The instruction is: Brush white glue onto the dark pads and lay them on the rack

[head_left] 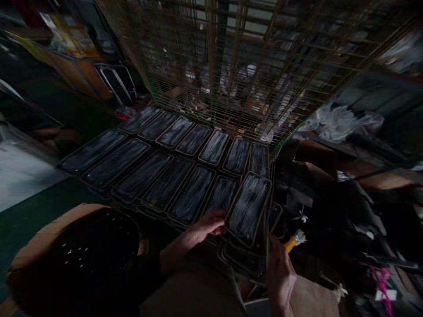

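Observation:
A black rectangular panel [249, 207] with rounded corners, a pale rim line and whitish streaks lies at the near right, over other panels. Its left edge is in the curled fingers of my left hand [211, 224]. My right hand [281, 275] is closed around a paintbrush [294, 242] with a yellow handle, bristles pointing right. The fingertips of that hand are close to the panel's right edge; whether they touch it I cannot tell. More streaked black panels, such as this one [191, 193], lie in two rows, with further layers beneath.
Behind the panels rises a wire mesh cage wall [214, 75]. A round cardboard-edged container [42, 240] with a dark, glossy inside stands at the lower left. Clear plastic bags [340, 125] and dark bundles crowd the right side, with a pink tie [381, 281] near the corner.

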### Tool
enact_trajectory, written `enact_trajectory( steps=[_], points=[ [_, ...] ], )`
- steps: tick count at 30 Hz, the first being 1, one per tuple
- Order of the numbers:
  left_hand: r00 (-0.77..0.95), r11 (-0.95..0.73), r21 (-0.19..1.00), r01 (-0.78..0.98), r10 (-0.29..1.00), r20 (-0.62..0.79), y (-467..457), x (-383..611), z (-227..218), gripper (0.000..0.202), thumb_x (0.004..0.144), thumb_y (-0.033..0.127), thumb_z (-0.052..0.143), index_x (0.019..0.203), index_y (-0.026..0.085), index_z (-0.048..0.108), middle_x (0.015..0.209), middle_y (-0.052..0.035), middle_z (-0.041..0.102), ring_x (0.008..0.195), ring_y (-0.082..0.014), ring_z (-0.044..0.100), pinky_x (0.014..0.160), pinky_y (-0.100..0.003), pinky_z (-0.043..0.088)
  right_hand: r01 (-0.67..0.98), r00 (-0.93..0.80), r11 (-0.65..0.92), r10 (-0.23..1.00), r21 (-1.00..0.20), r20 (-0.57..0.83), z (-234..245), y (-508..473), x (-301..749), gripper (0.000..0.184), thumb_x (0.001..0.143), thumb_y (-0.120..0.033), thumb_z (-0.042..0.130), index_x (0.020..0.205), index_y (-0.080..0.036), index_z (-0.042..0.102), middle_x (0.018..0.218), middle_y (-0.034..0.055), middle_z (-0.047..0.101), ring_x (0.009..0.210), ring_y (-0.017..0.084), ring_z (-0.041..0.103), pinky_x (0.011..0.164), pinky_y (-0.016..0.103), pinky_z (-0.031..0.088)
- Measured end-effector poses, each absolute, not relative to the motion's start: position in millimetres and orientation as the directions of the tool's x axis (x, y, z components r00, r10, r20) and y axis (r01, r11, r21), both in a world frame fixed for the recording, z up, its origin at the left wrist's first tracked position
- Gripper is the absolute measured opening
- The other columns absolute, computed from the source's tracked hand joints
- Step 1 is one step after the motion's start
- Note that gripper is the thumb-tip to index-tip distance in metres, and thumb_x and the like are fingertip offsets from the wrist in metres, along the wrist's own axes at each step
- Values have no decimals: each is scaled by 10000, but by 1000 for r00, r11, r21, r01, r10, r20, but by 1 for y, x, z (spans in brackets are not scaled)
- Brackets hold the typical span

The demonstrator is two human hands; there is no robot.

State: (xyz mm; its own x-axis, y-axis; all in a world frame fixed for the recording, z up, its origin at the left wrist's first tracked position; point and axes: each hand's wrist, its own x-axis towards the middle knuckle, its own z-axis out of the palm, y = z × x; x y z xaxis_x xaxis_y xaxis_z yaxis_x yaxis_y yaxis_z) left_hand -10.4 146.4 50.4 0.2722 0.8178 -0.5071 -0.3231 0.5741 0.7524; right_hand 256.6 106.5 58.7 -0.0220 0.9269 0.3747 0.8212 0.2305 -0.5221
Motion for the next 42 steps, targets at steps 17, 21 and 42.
enact_trajectory(
  steps=[17, 21, 42],
  points=[
    [293, 404, 913, 57, 867, -402, 151, -12, 25, 637, 711, 130, 500, 1347, 96, 472, 553, 48, 567, 451, -87, 491, 447, -176, 337, 307, 283, 71, 945, -949, 162, 105, 175, 166, 363, 957, -497, 439, 1027, -171, 582, 680, 16, 623, 545, 156, 597, 491, 257, 472],
    [322, 378, 926, -9, 877, -356, 149, -13, 23, 614, 732, 188, 541, 1336, 97, 478, 580, 38, 572, 468, -92, 500, 459, -182, 344, 292, 266, 66, 953, -954, 148, 94, 189, 161, 351, 942, -498, 472, 1034, -174, 572, 710, 28, 641, 548, 166, 617, 499, 268, 495],
    [325, 589, 698, -407, 808, -492, 154, -18, 54, 482, 711, 257, 654, 1169, 120, 594, 671, 13, 567, 530, -59, 493, 452, -158, 268, 406, 411, 38, 885, -913, 220, 92, 122, 203, 379, 954, -456, 473, 1177, -163, 564, 866, 64, 695, 735, 195, 692, 694, 348, 564]
  ],
)
